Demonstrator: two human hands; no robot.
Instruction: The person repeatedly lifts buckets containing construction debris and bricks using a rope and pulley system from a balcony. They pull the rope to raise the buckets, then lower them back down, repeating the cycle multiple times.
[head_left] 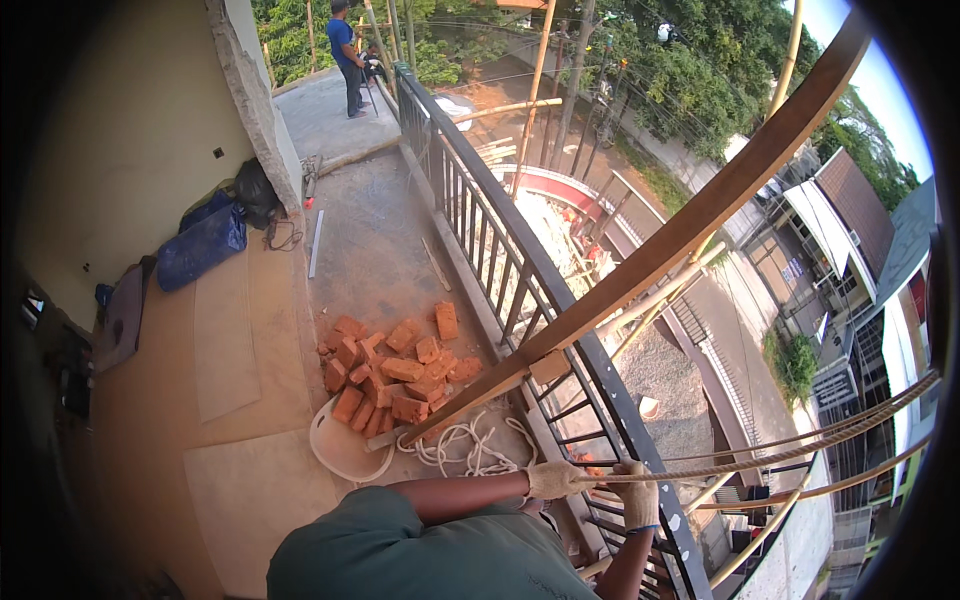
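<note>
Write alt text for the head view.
Beige-gloved left hand and right hand hold a brown twisted rope at a black metal railing. A long brown wooden beam slants across it; to its left, orange bricks lie heaped beside a round beige basin.

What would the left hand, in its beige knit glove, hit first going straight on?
Probably the right hand, also in a beige knit glove, just beyond the left hand along the brown twisted rope; depth is unclear, so it might pass above or below.
</note>
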